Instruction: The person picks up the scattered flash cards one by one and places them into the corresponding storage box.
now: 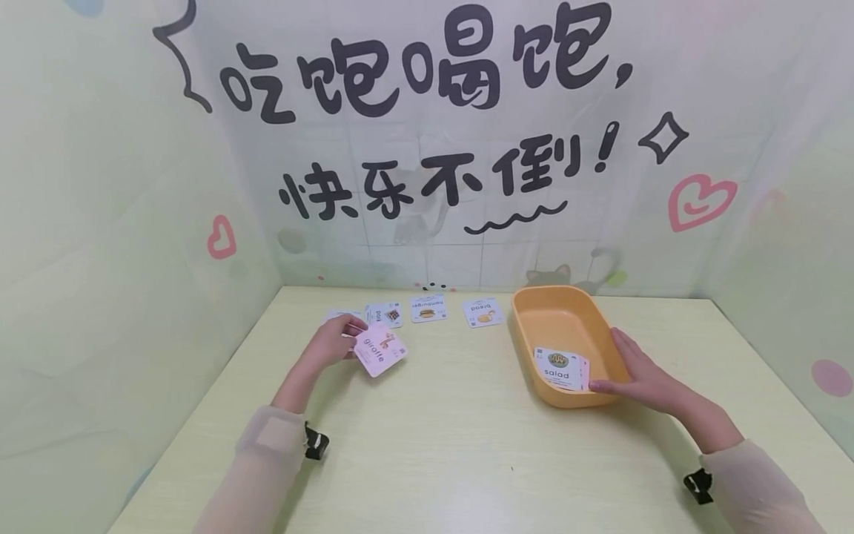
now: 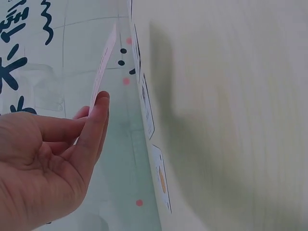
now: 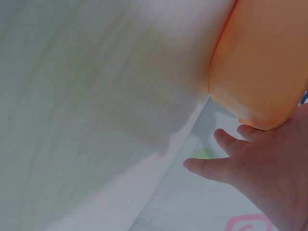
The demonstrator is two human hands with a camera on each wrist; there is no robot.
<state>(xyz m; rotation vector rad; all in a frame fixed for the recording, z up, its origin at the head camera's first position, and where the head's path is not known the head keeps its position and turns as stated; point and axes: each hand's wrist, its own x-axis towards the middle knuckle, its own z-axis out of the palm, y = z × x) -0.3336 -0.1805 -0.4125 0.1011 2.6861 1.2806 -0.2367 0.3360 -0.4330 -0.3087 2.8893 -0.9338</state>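
Note:
The left hand (image 1: 336, 341) pinches a pink-edged giraffe card (image 1: 380, 350) by its edge, held above the table at the left. In the left wrist view the card (image 2: 103, 67) is seen nearly edge-on between thumb and fingers of the left hand (image 2: 57, 163). The right hand (image 1: 643, 378) rests on the right rim of an orange bin (image 1: 523, 348), thumb over the near end and fingers along the outer side. A salad card (image 1: 557, 368) lies on top of other cards inside the bin. In the right wrist view the right hand (image 3: 274, 163) touches the bin (image 3: 260, 62) with spread fingers.
Along the table's back edge lie a hamburger card (image 1: 428, 308), a bread card (image 1: 483, 313), a card with a picture (image 1: 385, 315) and one partly hidden behind the left hand. A printed curtain (image 1: 427, 245) stands behind the table (image 1: 454, 445).

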